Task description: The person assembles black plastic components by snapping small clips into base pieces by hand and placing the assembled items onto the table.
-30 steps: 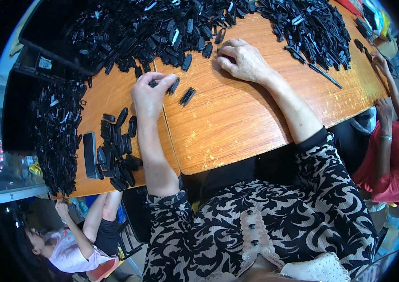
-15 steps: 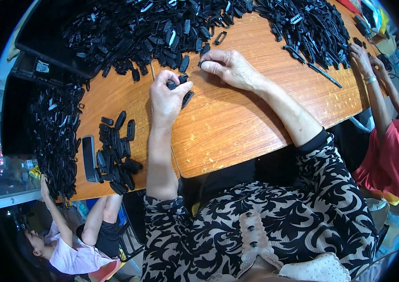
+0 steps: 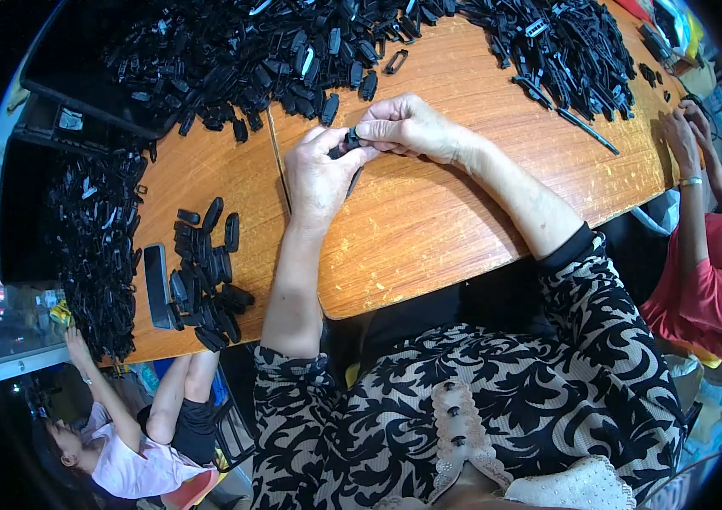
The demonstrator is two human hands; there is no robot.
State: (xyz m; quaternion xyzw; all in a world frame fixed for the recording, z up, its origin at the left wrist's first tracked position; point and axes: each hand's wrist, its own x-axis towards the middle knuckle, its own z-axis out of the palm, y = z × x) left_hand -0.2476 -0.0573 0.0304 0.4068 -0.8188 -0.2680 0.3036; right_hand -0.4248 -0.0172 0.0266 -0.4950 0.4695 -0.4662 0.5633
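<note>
Tabletop (image 3: pixel 446 234) fills the middle, and at the view's twelve o'clock the left hand (image 3: pixel 320 174) and right hand (image 3: pixel 416 127) meet, both pinched on a small black part (image 3: pixel 352 136), perhaps because one hand alone would not steady it. A loose pile (image 3: pixel 233 64) at eleven o'clock and a pile of slimmer pieces (image 3: pixel 569 64) between one and two seem placed within easy reach, while a small cluster (image 3: pixel 195 285) at nine sits apart, likely so its pieces do not mix.

Wood-grain table (image 3: pixel 437 229) scuffed. Black pieces (image 3: pixel 233 72) heaped from 10 to 12 o'clock; slender parts (image 3: pixel 574 64) piled at 1; dark heap (image 3: pixel 93 246) spread at 9; small cluster (image 3: pixel 199 263), phone-like slab (image 3: pixel 156 285) laid at 8; slim stick (image 3: pixel 587 130) set at 2.
</note>
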